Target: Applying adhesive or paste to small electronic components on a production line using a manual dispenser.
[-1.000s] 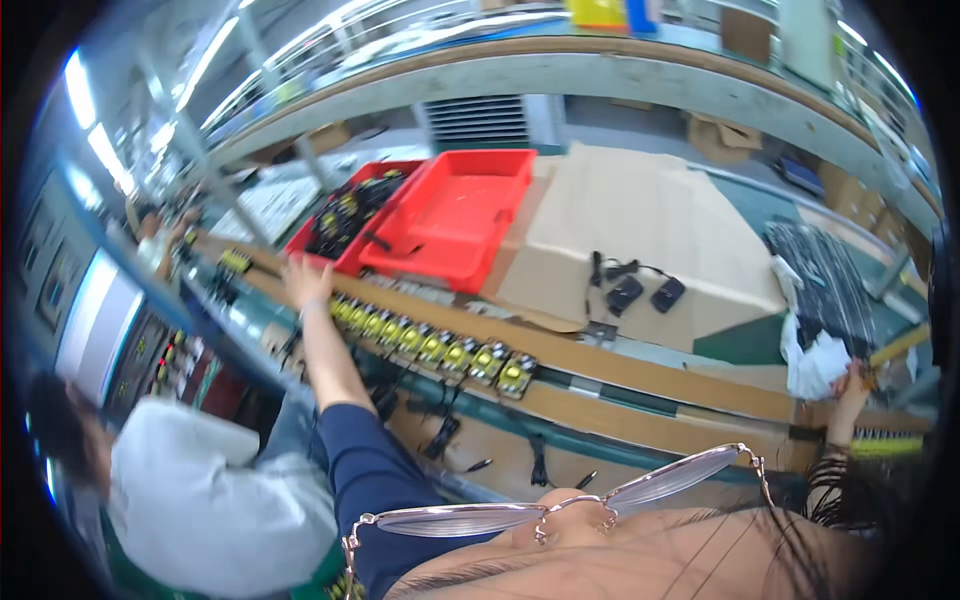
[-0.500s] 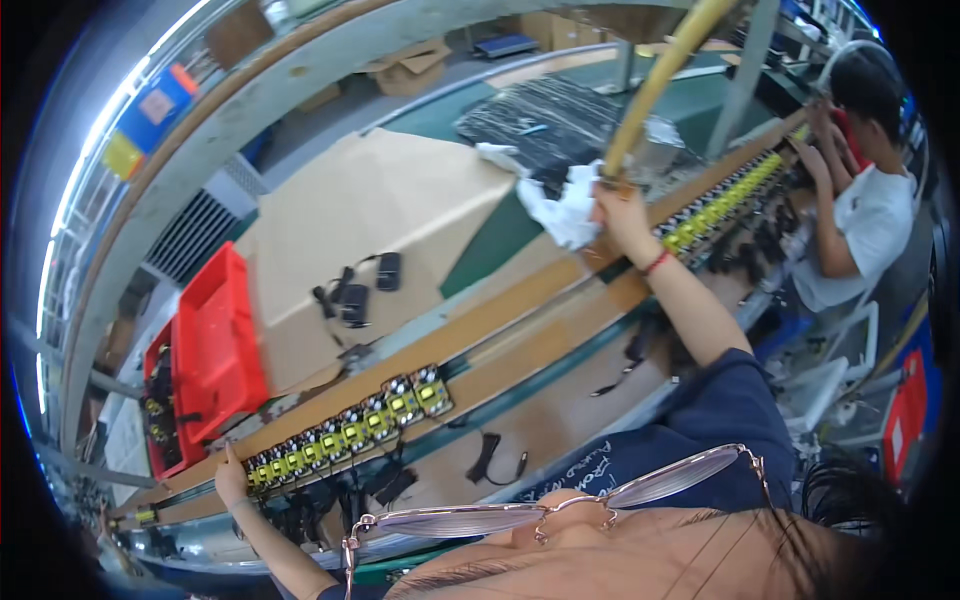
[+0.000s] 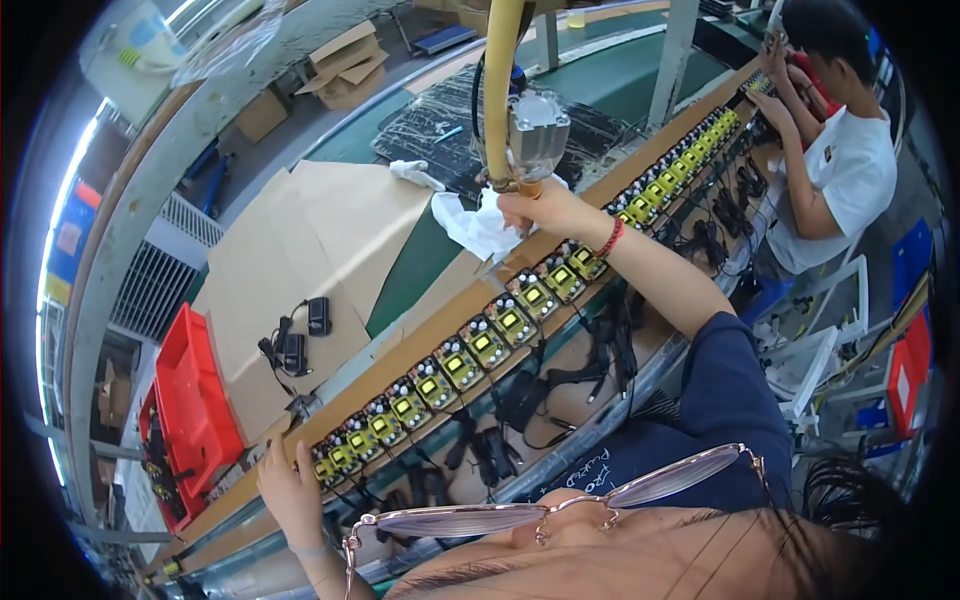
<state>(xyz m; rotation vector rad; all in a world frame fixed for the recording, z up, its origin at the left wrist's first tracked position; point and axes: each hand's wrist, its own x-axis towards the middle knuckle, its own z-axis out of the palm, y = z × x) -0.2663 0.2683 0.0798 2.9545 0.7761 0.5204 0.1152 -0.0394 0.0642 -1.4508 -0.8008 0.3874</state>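
A long row of small circuit boards (image 3: pixel 463 366) with yellow transformers runs along a rail on the bench, black cables hanging from its near side. My left hand (image 3: pixel 290 492) is at the row's left end, fingers apart, beside the last board. My right hand (image 3: pixel 552 212) is closed round the lower end of a yellow hose (image 3: pixel 497 95), above the boards' far side. A clear and silver fitting (image 3: pixel 539 125) stands behind that hose. Crumpled white cloth or paper (image 3: pixel 470 222) lies just beyond my right hand.
Two black power adapters (image 3: pixel 290 352) lie on a cardboard sheet (image 3: pixel 330 220). Red bins (image 3: pixel 195 390) stand at the left. A co-worker in a white shirt (image 3: pixel 850 170) handles the row's far right end. A grey post (image 3: pixel 672 70) rises behind the bench.
The right-hand boards have moved left and down along the rail, closing the gap to the left group. My view has shifted. My left hand's fingers are more spread; my right still grips the hose.
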